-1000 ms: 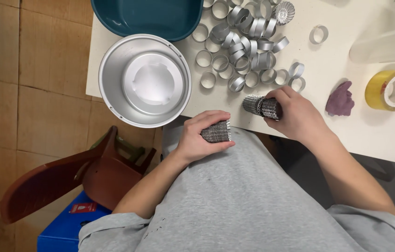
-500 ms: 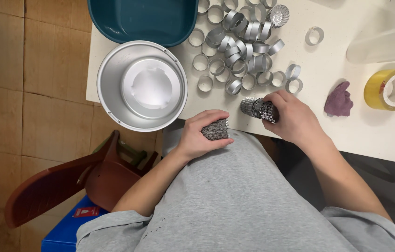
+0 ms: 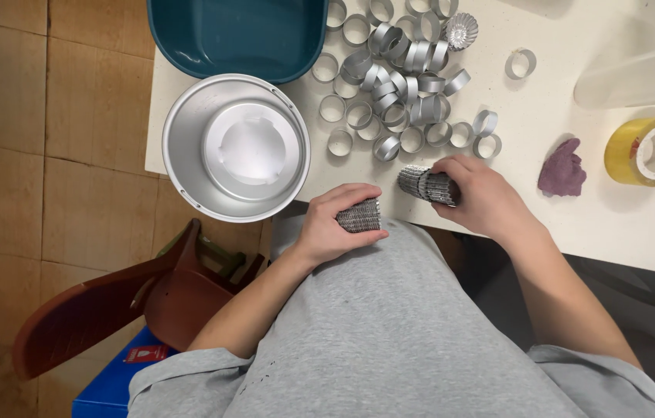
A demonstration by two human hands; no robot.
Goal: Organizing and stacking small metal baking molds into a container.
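My left hand (image 3: 335, 224) grips a short stack of fluted metal cups (image 3: 360, 216) at the near edge of the white table (image 3: 559, 101), above my lap. Just to its right, my right hand (image 3: 478, 193) holds a second, longer stack of fluted metal cups (image 3: 422, 184) lying on its side on the tabletop. Beyond both hands lies a scatter of several plain metal rings (image 3: 397, 85), with a single fluted cup (image 3: 461, 31) at its far edge.
A round metal bowl (image 3: 188, 147) overhangs the table's left edge, with a teal plastic basin (image 3: 238, 35) behind it. A purple lump (image 3: 562, 169), a yellow tape roll (image 3: 650, 151) and a clear container (image 3: 637, 77) sit to the right. A reddish chair (image 3: 111, 302) stands on the floor.
Both hands and their stacks have barely moved; the view has only shifted slightly.
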